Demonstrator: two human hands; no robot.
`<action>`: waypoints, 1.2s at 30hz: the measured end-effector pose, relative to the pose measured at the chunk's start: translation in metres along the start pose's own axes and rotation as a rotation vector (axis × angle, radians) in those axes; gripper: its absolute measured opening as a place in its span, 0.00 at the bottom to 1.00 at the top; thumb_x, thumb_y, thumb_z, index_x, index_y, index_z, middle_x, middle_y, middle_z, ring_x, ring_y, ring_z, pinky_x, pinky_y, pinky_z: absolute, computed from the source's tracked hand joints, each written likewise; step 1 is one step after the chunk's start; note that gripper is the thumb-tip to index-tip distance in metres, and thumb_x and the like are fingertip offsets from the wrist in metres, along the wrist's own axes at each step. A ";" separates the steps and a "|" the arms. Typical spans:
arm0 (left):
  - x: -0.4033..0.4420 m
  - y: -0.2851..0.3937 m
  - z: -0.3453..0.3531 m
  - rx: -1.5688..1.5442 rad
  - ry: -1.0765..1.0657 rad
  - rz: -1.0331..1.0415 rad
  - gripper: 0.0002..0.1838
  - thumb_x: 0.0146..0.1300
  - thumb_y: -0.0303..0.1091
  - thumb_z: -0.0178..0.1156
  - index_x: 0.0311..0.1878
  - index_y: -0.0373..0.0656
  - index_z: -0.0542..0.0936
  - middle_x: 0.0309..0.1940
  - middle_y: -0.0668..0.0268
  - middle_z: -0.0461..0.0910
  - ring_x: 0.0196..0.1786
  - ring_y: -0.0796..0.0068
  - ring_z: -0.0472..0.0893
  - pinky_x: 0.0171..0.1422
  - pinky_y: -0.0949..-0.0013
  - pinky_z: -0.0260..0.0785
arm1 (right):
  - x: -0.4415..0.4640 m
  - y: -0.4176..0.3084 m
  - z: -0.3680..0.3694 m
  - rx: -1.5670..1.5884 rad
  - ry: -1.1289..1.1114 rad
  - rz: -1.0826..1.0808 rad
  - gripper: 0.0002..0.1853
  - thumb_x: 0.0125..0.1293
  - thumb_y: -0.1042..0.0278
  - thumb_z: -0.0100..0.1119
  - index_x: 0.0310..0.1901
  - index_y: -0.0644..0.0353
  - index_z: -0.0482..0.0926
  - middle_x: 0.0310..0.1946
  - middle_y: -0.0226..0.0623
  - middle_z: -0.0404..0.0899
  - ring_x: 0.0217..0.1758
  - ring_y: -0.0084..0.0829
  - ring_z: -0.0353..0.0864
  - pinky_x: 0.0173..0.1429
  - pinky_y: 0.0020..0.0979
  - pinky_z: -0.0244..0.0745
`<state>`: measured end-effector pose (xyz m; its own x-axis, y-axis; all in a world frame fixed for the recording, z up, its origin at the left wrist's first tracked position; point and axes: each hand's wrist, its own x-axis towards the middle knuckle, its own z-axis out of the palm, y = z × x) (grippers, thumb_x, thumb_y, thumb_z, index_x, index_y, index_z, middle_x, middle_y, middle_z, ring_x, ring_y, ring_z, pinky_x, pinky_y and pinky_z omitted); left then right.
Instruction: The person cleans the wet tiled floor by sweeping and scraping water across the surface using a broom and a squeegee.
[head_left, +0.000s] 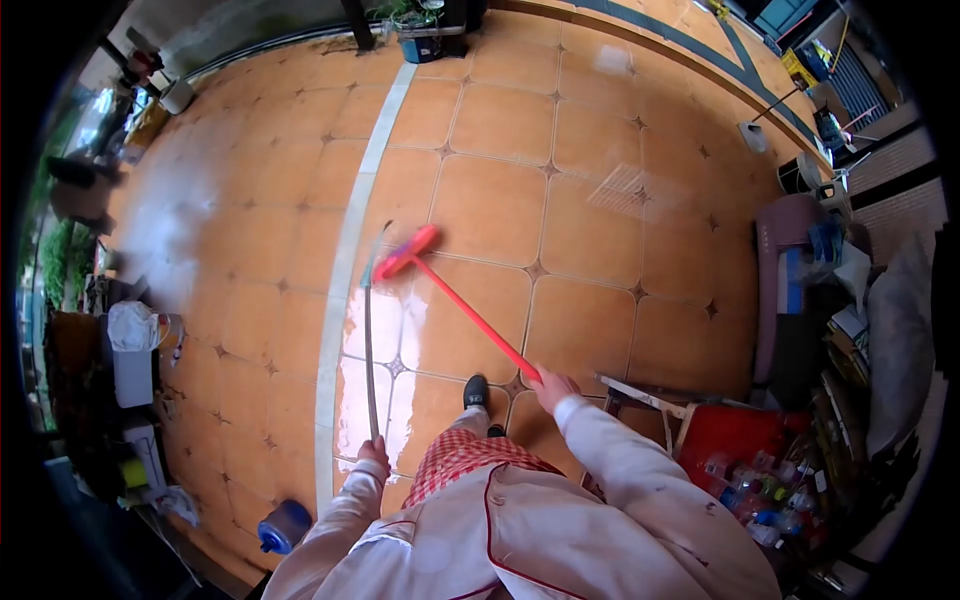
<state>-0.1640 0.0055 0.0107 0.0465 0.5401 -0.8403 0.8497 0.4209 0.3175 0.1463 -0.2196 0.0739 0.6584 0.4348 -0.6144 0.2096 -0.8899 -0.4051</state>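
My right hand [556, 388] is closed round the red handle of a broom [470, 312]. Its pinkish-red head is on the tiled floor ahead and slightly left of me, a little blurred. My left hand [374, 452] grips the thin grey handle of a long-handled dustpan [369, 350]. The dustpan's narrow grey-green end is seen nearly edge-on, right beside the broom head; whether the two touch I cannot tell. What lies between them is too small to make out.
Orange tiles with a pale strip [352, 235] spread ahead, shiny in places. A blue water jug [285, 526] lies at lower left. Plastic bottles [765, 495] and a red chair [735, 440] crowd the lower right. A planter [425, 46] stands at the far side.
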 end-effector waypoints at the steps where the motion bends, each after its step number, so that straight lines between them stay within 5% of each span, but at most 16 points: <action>1: 0.003 -0.022 -0.006 0.097 0.033 0.057 0.15 0.53 0.46 0.43 0.26 0.42 0.62 0.06 0.66 0.58 0.05 0.72 0.60 0.07 0.66 0.52 | -0.019 0.029 0.010 0.032 0.093 -0.049 0.16 0.50 0.60 0.47 0.41 0.55 0.66 0.31 0.46 0.71 0.36 0.45 0.69 0.39 0.39 0.64; 3: 0.004 -0.058 -0.011 0.301 0.144 0.143 0.21 0.50 0.47 0.46 0.25 0.33 0.68 0.17 0.48 0.69 0.19 0.53 0.71 0.22 0.58 0.62 | -0.073 0.069 -0.001 0.020 0.034 -0.024 0.19 0.50 0.60 0.48 0.45 0.54 0.64 0.27 0.48 0.71 0.31 0.46 0.70 0.35 0.37 0.66; 5: -0.028 -0.051 -0.014 0.551 0.183 0.360 0.21 0.49 0.47 0.47 0.25 0.33 0.69 0.22 0.44 0.69 0.28 0.47 0.70 0.30 0.58 0.62 | -0.126 0.093 -0.018 0.108 0.003 0.033 0.18 0.50 0.61 0.49 0.43 0.56 0.66 0.25 0.48 0.71 0.29 0.45 0.71 0.32 0.38 0.67; 10: -0.030 -0.058 0.010 0.616 -0.051 0.294 0.24 0.47 0.51 0.46 0.26 0.34 0.72 0.26 0.45 0.71 0.33 0.48 0.71 0.37 0.57 0.62 | -0.194 0.125 -0.041 -0.027 -0.013 0.111 0.17 0.50 0.63 0.48 0.43 0.54 0.66 0.24 0.45 0.72 0.28 0.46 0.71 0.32 0.38 0.66; 12: -0.033 -0.046 0.025 0.767 -0.165 0.193 0.29 0.45 0.57 0.44 0.30 0.35 0.73 0.28 0.45 0.71 0.36 0.50 0.71 0.41 0.59 0.62 | -0.169 0.185 0.012 0.029 -0.014 0.120 0.16 0.50 0.63 0.48 0.42 0.55 0.66 0.23 0.46 0.71 0.28 0.46 0.71 0.32 0.38 0.66; 14: -0.012 -0.053 0.039 0.827 -0.205 0.218 0.30 0.44 0.58 0.42 0.30 0.35 0.73 0.29 0.45 0.71 0.37 0.50 0.71 0.42 0.59 0.62 | -0.149 0.202 0.029 0.007 -0.073 0.105 0.15 0.50 0.64 0.47 0.41 0.55 0.66 0.22 0.47 0.71 0.28 0.47 0.70 0.32 0.39 0.66; 18: -0.021 -0.035 0.063 0.877 -0.077 0.227 0.30 0.47 0.56 0.39 0.30 0.33 0.73 0.28 0.44 0.71 0.38 0.50 0.70 0.44 0.59 0.61 | -0.074 0.108 -0.017 -0.054 -0.103 0.128 0.14 0.49 0.63 0.47 0.40 0.54 0.65 0.26 0.50 0.71 0.31 0.48 0.70 0.34 0.43 0.64; 20: 0.018 -0.050 0.063 0.935 -0.034 0.444 0.26 0.51 0.51 0.40 0.30 0.33 0.72 0.25 0.46 0.71 0.33 0.48 0.71 0.38 0.57 0.62 | -0.023 0.128 0.007 -0.002 -0.049 0.026 0.16 0.49 0.63 0.47 0.42 0.54 0.66 0.28 0.49 0.71 0.33 0.47 0.70 0.37 0.40 0.64; 21: -0.003 -0.013 0.069 0.718 0.072 0.282 0.23 0.51 0.50 0.43 0.29 0.35 0.71 0.24 0.48 0.72 0.31 0.51 0.72 0.34 0.59 0.63 | -0.013 0.123 0.001 0.059 0.027 -0.039 0.16 0.49 0.62 0.48 0.42 0.54 0.67 0.28 0.48 0.71 0.34 0.46 0.70 0.37 0.39 0.64; 22: 0.008 -0.001 0.079 0.420 0.015 0.020 0.21 0.52 0.48 0.44 0.28 0.36 0.70 0.23 0.52 0.73 0.29 0.54 0.73 0.31 0.61 0.64 | -0.019 0.124 -0.004 0.068 0.022 -0.037 0.16 0.49 0.62 0.48 0.42 0.54 0.67 0.28 0.48 0.71 0.34 0.46 0.70 0.37 0.39 0.64; 23: -0.036 0.041 0.074 0.510 0.069 0.109 0.19 0.52 0.46 0.44 0.26 0.36 0.70 0.22 0.53 0.73 0.31 0.56 0.73 0.31 0.61 0.64 | -0.027 0.121 -0.015 0.139 0.055 -0.018 0.16 0.49 0.62 0.48 0.41 0.56 0.68 0.28 0.48 0.71 0.34 0.45 0.70 0.38 0.37 0.64; 25: 0.046 -0.010 0.052 1.045 0.059 0.453 0.16 0.52 0.46 0.44 0.27 0.41 0.71 0.17 0.57 0.72 0.25 0.60 0.72 0.28 0.62 0.63 | -0.046 0.131 -0.027 0.252 0.097 -0.022 0.15 0.49 0.62 0.48 0.39 0.59 0.69 0.27 0.47 0.72 0.33 0.44 0.71 0.37 0.35 0.65; 29: -0.054 0.033 0.053 0.814 0.216 0.374 0.21 0.46 0.50 0.47 0.22 0.37 0.71 0.24 0.49 0.72 0.31 0.51 0.71 0.34 0.59 0.63 | -0.140 0.174 -0.034 0.471 0.060 0.067 0.14 0.50 0.62 0.48 0.36 0.59 0.70 0.24 0.45 0.72 0.28 0.36 0.73 0.31 0.31 0.66; 36: -0.083 0.070 0.116 1.185 -0.208 0.396 0.20 0.48 0.47 0.47 0.33 0.37 0.69 0.30 0.47 0.71 0.37 0.51 0.71 0.41 0.59 0.63 | -0.238 0.195 -0.046 0.596 0.070 0.320 0.15 0.50 0.59 0.44 0.38 0.56 0.69 0.29 0.47 0.71 0.34 0.43 0.71 0.37 0.34 0.65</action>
<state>-0.0473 -0.0950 0.0518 0.3946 0.3092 -0.8653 0.7015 -0.7096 0.0663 0.0639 -0.5030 0.1722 0.6715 0.1351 -0.7286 -0.4243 -0.7360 -0.5275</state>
